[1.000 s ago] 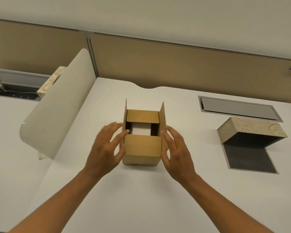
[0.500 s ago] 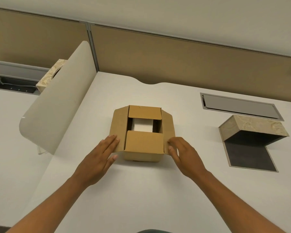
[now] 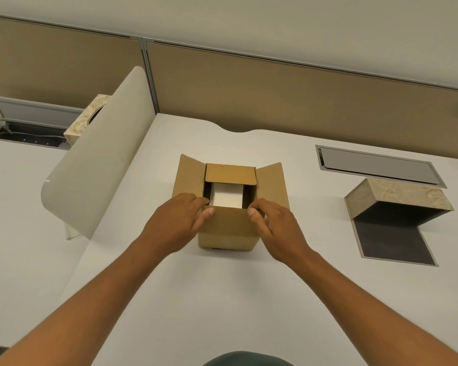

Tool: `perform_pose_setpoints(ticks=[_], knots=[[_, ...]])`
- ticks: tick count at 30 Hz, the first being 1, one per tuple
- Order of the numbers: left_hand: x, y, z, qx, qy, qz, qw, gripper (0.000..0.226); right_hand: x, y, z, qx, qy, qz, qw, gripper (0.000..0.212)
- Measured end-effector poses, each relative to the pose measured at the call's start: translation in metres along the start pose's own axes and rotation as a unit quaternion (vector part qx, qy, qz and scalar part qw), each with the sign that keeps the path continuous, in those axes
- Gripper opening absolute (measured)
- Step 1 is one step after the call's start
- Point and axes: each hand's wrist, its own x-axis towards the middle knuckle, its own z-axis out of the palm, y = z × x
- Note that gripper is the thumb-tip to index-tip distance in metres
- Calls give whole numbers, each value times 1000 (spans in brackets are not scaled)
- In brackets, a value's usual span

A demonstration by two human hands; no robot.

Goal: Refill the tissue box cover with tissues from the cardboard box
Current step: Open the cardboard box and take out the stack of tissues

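Note:
A small brown cardboard box (image 3: 229, 233) stands in the middle of the white desk, its side flaps spread outward. Inside it a white pack of tissues (image 3: 226, 198) shows through the opening. My left hand (image 3: 177, 223) grips the left corner of the near flap, thumb on top. My right hand (image 3: 275, 228) grips the right corner of the same flap. The beige patterned tissue box cover (image 3: 397, 200) lies open at the right, its dark inside and flat base panel showing.
A curved cream divider (image 3: 98, 154) stands at the left, with another patterned tissue box (image 3: 86, 121) behind it. A grey cable hatch (image 3: 381, 167) is set into the desk behind the cover. Brown partition panels line the back.
Both hands moved from the desk beside the box onto the near flap and took hold of its corners. The side flaps have opened outward.

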Motion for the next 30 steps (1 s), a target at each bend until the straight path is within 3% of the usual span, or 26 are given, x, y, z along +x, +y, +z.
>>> perform_pose_setpoints(ticks=[3, 5, 8, 13, 16, 19, 23, 26, 30], knots=[[12, 16, -10, -126, -66, -1, 990, 50, -16, -7, -6, 43, -18, -13, 999, 30], [17, 26, -18, -225, -121, -17, 967, 49, -25, -7, -7, 48, -54, -16, 997, 36], [25, 34, -18, -142, -158, 21, 977, 37, -32, -2, -4, 23, -139, -18, 990, 44], [15, 39, 15, -21, -241, 91, 966, 55, -18, -1, -8, -4, -197, -7, 980, 32], [-3, 39, 38, -39, -216, 112, 969, 68, 9, 0, -9, -29, -175, -16, 984, 33], [-17, 40, 57, 44, -179, 145, 972, 77, 35, 13, 7, -100, -185, -60, 976, 38], [-32, 38, 72, 80, -109, 168, 976, 74, 66, 29, 35, -227, -139, -128, 955, 52], [-39, 35, 76, 97, -85, 184, 974, 67, 94, 28, 39, -293, -88, -114, 945, 61], [-42, 37, 78, 105, -83, 181, 974, 67, 130, 33, 35, -299, -108, -76, 945, 71]])
